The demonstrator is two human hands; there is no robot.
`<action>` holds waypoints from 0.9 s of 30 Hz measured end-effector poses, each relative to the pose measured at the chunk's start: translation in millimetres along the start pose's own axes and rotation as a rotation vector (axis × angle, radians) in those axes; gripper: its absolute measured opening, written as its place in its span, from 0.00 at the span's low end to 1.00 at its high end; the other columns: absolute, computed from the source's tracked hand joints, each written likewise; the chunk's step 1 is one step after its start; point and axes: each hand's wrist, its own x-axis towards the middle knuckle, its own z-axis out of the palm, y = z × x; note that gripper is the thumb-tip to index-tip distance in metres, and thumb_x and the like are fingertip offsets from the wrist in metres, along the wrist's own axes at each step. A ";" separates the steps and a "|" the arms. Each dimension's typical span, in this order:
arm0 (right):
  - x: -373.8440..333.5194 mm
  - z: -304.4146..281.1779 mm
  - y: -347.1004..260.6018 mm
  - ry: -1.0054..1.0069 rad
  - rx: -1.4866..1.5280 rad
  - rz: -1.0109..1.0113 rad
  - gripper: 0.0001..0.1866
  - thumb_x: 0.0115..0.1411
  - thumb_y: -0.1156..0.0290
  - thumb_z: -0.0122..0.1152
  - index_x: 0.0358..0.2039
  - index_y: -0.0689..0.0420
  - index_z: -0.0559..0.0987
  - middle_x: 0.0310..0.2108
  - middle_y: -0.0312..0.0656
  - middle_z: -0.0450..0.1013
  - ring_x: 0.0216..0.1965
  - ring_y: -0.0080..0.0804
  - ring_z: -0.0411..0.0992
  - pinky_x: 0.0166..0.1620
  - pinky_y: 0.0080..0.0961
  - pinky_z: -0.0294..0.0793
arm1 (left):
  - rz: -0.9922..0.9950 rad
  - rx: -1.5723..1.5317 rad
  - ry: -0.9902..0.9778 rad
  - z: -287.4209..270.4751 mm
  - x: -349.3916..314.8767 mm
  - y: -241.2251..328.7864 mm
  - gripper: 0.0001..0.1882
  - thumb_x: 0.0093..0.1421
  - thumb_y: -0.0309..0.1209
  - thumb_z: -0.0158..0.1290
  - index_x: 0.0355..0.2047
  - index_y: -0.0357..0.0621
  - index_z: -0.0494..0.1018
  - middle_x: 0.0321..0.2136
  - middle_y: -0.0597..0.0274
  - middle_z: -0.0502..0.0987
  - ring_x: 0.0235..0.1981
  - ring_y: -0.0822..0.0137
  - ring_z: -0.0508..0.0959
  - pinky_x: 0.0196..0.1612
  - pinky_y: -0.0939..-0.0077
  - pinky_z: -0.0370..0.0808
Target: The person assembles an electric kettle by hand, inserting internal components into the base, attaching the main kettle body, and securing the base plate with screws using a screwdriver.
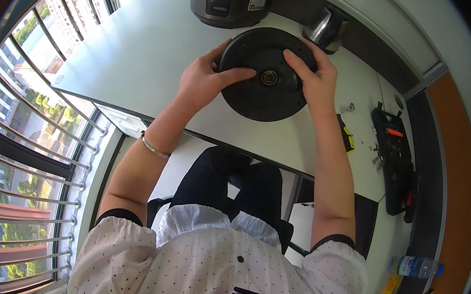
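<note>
A round black disc (258,104) with concentric brass-coloured rings at its centre is held up over the white table, its ringed face turned toward me. It looks like an electric kettle's base. My left hand (204,76) grips its left edge, the thumb lying across the face close to the rings. On the upper right edge my right hand (317,78) has hold of it, with the thumb pressed on the face and fingers over the rim. The fingers behind the disc are partly hidden. Beyond my right hand stands a metal kettle (323,29) with a black handle.
A dark brown electric cooker (232,1) stands at the back of the white table (142,49). To the right lie a black-and-yellow tool (345,134), small metal bits and an open black tool case (394,159). A water bottle (416,267) is at lower right; a barred window (27,141) is left.
</note>
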 end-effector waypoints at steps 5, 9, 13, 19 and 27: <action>0.6 0.9 -1.9 -0.014 -0.023 -0.010 0.22 0.50 0.66 0.71 0.43 0.63 0.78 0.34 0.42 0.78 0.35 0.25 0.76 0.41 0.21 0.75 | -0.018 0.014 -0.030 -2.3 3.1 -1.0 0.44 0.43 0.54 0.62 0.57 0.43 0.68 0.36 0.56 0.80 0.35 0.65 0.79 0.41 0.75 0.73; -0.2 -0.3 1.9 -0.029 -0.068 -0.034 0.23 0.50 0.65 0.72 0.43 0.64 0.78 0.34 0.43 0.78 0.35 0.28 0.76 0.40 0.22 0.76 | -0.083 0.076 -0.114 -8.4 4.1 14.6 0.41 0.44 0.57 0.60 0.54 0.44 0.70 0.38 0.55 0.80 0.40 0.62 0.79 0.45 0.72 0.73; -1.6 -0.7 1.6 -0.015 -0.057 -0.035 0.23 0.49 0.65 0.72 0.43 0.64 0.78 0.34 0.44 0.78 0.35 0.29 0.77 0.40 0.23 0.76 | -0.028 0.104 -0.072 -4.6 4.3 11.6 0.40 0.45 0.59 0.58 0.53 0.44 0.71 0.38 0.54 0.80 0.42 0.59 0.79 0.47 0.70 0.73; -4.4 -5.4 4.4 0.014 -0.047 -0.057 0.25 0.49 0.64 0.72 0.44 0.65 0.77 0.35 0.46 0.78 0.36 0.29 0.77 0.40 0.22 0.76 | -0.036 0.134 -0.059 0.5 2.8 18.9 0.38 0.45 0.57 0.59 0.52 0.46 0.73 0.39 0.54 0.80 0.42 0.60 0.79 0.47 0.71 0.73; -4.5 -2.5 6.1 -0.019 -0.067 -0.030 0.25 0.48 0.63 0.73 0.43 0.66 0.78 0.33 0.45 0.78 0.34 0.28 0.77 0.39 0.21 0.77 | -0.119 0.461 -0.124 -16.2 3.8 34.5 0.39 0.42 0.59 0.61 0.50 0.48 0.75 0.51 0.48 0.72 0.51 0.55 0.73 0.51 0.67 0.70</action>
